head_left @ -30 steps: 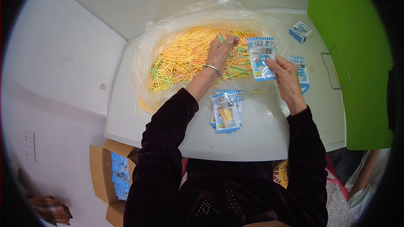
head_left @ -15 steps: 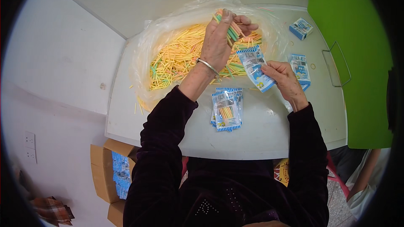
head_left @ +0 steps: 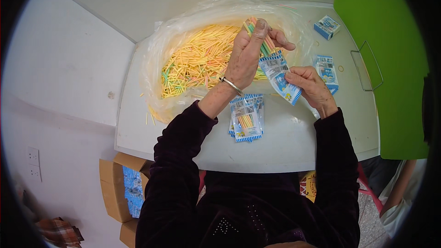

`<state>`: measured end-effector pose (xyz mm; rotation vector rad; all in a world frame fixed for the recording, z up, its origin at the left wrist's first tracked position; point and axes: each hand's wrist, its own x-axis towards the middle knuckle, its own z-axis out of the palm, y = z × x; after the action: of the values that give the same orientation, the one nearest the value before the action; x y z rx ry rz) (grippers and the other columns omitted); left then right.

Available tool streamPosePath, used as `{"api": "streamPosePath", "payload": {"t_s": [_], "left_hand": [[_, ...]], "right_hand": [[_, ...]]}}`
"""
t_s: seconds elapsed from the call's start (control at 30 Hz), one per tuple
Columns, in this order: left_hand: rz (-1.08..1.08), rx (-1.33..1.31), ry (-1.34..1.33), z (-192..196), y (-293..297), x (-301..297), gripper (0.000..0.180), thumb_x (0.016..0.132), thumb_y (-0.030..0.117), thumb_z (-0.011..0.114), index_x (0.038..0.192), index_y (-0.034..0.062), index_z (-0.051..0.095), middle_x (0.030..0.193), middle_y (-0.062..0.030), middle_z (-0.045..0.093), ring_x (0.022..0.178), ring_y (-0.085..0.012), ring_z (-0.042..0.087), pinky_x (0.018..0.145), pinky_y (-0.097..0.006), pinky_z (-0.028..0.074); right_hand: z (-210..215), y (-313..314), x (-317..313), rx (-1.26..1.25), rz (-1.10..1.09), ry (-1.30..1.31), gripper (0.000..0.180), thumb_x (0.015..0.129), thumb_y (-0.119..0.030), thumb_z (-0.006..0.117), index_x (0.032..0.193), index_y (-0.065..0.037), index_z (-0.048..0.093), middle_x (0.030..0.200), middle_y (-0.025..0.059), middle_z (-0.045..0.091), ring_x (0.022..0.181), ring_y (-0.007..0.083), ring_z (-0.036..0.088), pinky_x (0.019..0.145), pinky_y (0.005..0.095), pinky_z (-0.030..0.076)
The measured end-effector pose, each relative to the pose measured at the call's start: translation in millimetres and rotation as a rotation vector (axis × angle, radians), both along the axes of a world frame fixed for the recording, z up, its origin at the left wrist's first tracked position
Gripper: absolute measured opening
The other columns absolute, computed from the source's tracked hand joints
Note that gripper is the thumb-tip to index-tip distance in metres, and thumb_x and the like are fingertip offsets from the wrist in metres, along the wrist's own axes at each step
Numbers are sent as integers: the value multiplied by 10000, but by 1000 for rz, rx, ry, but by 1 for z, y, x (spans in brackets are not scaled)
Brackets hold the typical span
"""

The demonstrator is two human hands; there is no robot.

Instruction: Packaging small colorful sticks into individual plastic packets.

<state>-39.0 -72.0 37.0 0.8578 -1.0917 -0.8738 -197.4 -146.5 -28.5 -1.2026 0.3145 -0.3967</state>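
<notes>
My left hand [head_left: 250, 53] is closed round a bundle of thin pastel sticks [head_left: 266, 43], pink, green and yellow. The lower ends of the sticks meet the top edge of a small blue-and-white packet [head_left: 279, 73]; whether they are inside it I cannot tell. My right hand [head_left: 311, 87] pinches that packet by its side between thumb and fingers. Behind my left hand lies a large clear plastic bag [head_left: 220, 14], spread wide, with a heap of loose sticks [head_left: 197, 59] in it. Nearer me, a few overlapping packets [head_left: 247, 118] lie on the table, the top one with sticks showing inside.
On the white table [head_left: 275, 151], more packets [head_left: 327, 71] lie right of my right hand, and a stack of packets [head_left: 326, 27] sits at the far right. A wire handle [head_left: 367, 66] stands by the green panel [head_left: 386, 64]. An open cardboard box [head_left: 112, 188] holds blue packets below left.
My left hand has come down and right with the sticks, bringing their ends to the packet's top edge. My right hand stays nearly in place, holding the packet.
</notes>
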Motion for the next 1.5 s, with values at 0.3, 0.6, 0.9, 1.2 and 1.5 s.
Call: {"api": "streamPosePath", "payload": {"t_s": [0.3, 0.6, 0.9, 1.2, 1.5], "left_hand": [[72, 4, 1, -8, 4, -8, 454, 953, 413, 383, 882, -16, 512, 842, -90, 597, 848, -187, 625, 774, -294, 497], [7, -12, -203, -19, 15, 1, 366, 959, 382, 383, 945, 36, 500, 1017, -145, 610, 1037, -180, 538, 883, -311, 438], [-22, 73, -464, -18, 18, 18, 502, 890, 300, 566, 1266, 35, 363, 1125, -117, 544, 1029, -161, 515, 868, -290, 426], [54, 56, -1123, 2, 30, 30, 781, 747, 441, 688, 1290, 9, 327, 1153, -232, 517, 1058, -369, 527, 896, -389, 430], [57, 68, -1173, 2, 32, 24, 441, 825, 216, 619, 1161, -21, 458, 1053, -194, 589, 959, -290, 597, 805, -360, 469]], "right_hand": [[2, 0, -1, 17, 9, -15, 196, 865, -191, 603, 841, 0, 638, 757, -18, 597, 674, 21, 523, 611, 175, 415], [1, -2, -4, -59, 34, 0, 234, 863, -205, 604, 922, 15, 658, 793, 2, 632, 738, 32, 551, 678, 178, 425], [-7, -5, -1, -176, -50, -2, 271, 868, -192, 595, 1035, 20, 622, 865, 1, 622, 803, 45, 536, 735, 194, 421], [-6, -1, 0, -110, -47, -65, 307, 879, -169, 583, 1115, 28, 593, 964, 29, 630, 872, 63, 550, 790, 206, 435], [-1, 6, 2, -79, -46, -90, 276, 869, -179, 597, 1066, 12, 626, 914, 6, 636, 822, 33, 541, 747, 186, 431]]}}
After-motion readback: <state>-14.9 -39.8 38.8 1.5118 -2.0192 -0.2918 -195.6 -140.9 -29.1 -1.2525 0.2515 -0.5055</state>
